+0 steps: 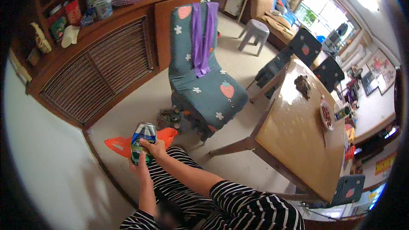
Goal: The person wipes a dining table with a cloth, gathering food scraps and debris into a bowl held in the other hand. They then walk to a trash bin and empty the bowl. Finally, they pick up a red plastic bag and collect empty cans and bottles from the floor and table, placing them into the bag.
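Observation:
A green, blue and silver drink can is held between both hands in the head view; its side looks dented. My left hand grips its lower end, with the thumb up along the side. My right hand holds it from the right, its thumb pressed on the side. Behind and below the can lies an orange-red plastic bag, partly covered by the hands and can. Just beyond the bag, several objects, too unclear to name, sit on the floor beside a chair.
A fabric-covered chair with a purple cloth stands ahead. To the right is a wooden table bearing a bowl. A wooden cabinet and a white wall bound the left; a grey stool stands farther off.

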`<act>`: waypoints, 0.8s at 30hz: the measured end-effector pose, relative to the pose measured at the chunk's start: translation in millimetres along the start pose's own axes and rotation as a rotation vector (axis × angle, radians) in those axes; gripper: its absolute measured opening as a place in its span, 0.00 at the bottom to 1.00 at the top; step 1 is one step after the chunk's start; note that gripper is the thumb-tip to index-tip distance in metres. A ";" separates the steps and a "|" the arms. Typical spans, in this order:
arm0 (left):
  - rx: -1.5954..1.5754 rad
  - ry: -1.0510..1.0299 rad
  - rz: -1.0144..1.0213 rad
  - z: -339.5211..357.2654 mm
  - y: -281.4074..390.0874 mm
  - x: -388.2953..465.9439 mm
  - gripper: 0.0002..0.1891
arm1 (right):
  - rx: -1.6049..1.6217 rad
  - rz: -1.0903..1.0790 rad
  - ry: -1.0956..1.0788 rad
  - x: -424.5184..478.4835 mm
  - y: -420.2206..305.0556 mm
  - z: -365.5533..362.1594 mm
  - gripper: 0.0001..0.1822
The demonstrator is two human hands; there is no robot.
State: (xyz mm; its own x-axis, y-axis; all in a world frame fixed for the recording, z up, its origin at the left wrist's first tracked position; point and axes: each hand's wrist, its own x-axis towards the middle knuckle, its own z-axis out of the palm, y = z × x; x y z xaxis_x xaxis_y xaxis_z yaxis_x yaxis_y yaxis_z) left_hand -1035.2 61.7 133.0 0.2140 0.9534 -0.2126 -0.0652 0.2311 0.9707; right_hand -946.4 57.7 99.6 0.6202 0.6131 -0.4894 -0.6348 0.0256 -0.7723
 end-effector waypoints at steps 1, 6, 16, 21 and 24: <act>0.015 -0.005 -0.020 0.8 -0.6 -1.4 0.26 | 0.005 0.002 -0.022 3.3 4.2 -3.3 0.15; 0.051 -0.014 -0.033 -0.1 -1.9 -0.1 0.25 | 0.002 -0.020 -0.064 5.4 5.1 -6.6 0.16; 0.014 0.040 0.165 -39.8 33.0 41.4 0.22 | -0.371 -0.099 -0.284 46.5 -8.9 -32.7 0.31; 0.350 -0.033 0.292 -78.3 20.9 65.1 0.24 | -0.543 -0.229 -0.295 34.2 -47.9 -24.5 0.31; 0.647 -0.022 0.427 -87.4 7.3 74.9 0.26 | -0.430 -0.274 -0.298 42.2 -46.1 -24.2 0.24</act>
State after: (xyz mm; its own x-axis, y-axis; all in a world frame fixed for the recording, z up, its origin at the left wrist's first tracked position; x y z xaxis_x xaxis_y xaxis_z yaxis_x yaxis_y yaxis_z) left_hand -1104.8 151.7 114.4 0.3179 0.9289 0.1901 0.4344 -0.3209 0.8416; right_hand -879.7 63.4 104.8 0.5396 0.8262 -0.1621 -0.1869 -0.0702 -0.9799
